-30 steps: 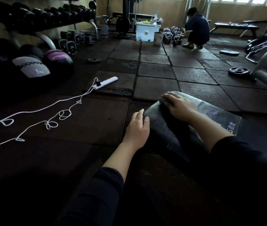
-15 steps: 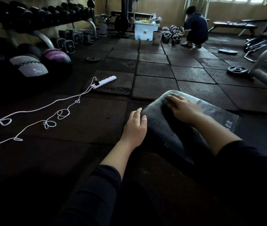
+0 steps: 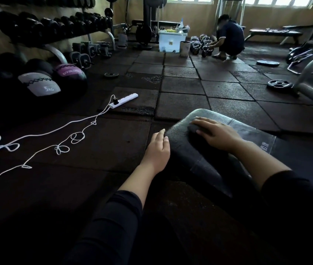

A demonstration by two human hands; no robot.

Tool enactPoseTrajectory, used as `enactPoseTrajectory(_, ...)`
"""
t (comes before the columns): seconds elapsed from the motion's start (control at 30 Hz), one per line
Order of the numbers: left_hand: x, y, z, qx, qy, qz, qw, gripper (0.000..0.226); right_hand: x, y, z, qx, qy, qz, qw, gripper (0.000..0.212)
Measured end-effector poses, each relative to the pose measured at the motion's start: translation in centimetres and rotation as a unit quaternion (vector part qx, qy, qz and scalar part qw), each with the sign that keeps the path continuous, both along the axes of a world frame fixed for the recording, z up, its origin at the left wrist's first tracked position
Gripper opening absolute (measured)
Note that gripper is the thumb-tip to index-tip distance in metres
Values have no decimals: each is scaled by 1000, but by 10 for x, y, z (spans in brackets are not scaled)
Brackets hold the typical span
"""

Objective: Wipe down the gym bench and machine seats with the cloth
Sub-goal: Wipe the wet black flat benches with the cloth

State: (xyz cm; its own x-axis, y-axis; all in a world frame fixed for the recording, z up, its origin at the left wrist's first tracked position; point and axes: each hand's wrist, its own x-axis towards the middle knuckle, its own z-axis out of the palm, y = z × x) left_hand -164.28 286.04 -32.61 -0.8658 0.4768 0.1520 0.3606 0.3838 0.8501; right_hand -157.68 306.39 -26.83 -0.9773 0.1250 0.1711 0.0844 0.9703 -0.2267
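Observation:
A black padded bench [image 3: 182, 142] slopes toward me in the lower centre of the head view. My right hand [image 3: 216, 133] lies flat on its top near the far end, fingers straight, pressing a dark cloth [image 3: 193, 128] that shows only at my fingertips. My left hand [image 3: 157, 150] rests with straight fingers against the bench's left edge, holding nothing. Most of the cloth is hidden under my palm.
A white power strip [image 3: 124, 100] and its looping white cord [image 3: 63, 134] lie on the rubber floor tiles to the left. Medicine balls [image 3: 40, 83] and a dumbbell rack [image 3: 56, 27] line the left wall. A person [image 3: 228, 39] crouches by kettlebells at the back. A weight plate [image 3: 279, 84] lies on the right.
My right hand with the cloth has slid a little back from the bench's far left corner toward its middle. The left hand stays at the bench's edge. The camera tilted slightly.

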Motion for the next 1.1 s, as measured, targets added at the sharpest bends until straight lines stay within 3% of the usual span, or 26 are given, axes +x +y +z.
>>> enactPoseTrajectory(0.07, 0, 0, 1, -10, 2, 0, 1000, 46, -12, -12, -2, 15, 8, -15, 1000, 44)
enactPoseTrajectory(0.13, 0, 0, 2, -27, 10, 0, 1000, 45, -17, -33, -4, 8, 21, 30, 999, 46)
enactPoseTrajectory(0.23, -3, 0, 5, -42, 16, 1, 999, 45, -5, -46, 0, -76, 0, 91, 993, 55)
enactPoseTrajectory(0.33, -1, 1, 8, -50, 13, 3, 999, 49, 22, -30, 0, -137, 14, 24, 990, 60)
enactPoseTrajectory(0.43, 2, -1, 12, -73, -19, -9, 997, 65, 51, -15, -2, -82, -38, -94, 991, 85)
enactPoseTrajectory(0.53, 6, -1, 18, -79, -10, 6, 997, 74, 60, -8, -2, -30, -126, -133, 983, 108)
enactPoseTrajectory(0.63, 14, 15, 33, -121, 157, 61, 978, 67, 59, -6, -7, 0, -142, -128, 982, 117)
enactPoseTrajectory(0.7, 21, 35, 47, -186, 223, 34, 956, 64, 59, -6, -9, 8, -142, -128, 982, 117)
enactPoseTrajectory(0.87, 27, 65, 60, -306, 177, -39, 935, 62, 61, -2, -9, 7, -138, -117, 983, 104)
enactPoseTrajectory(1.0, 18, 29, 54, -253, 195, -17, 948, 40, 62, -3, -8, 18, -142, -110, 983, 114)
enactPoseTrajectory(1.1, 16, 1, 53, -198, 160, -22, 967, 18, 62, -3, -9, 20, -142, -107, 984, 114)
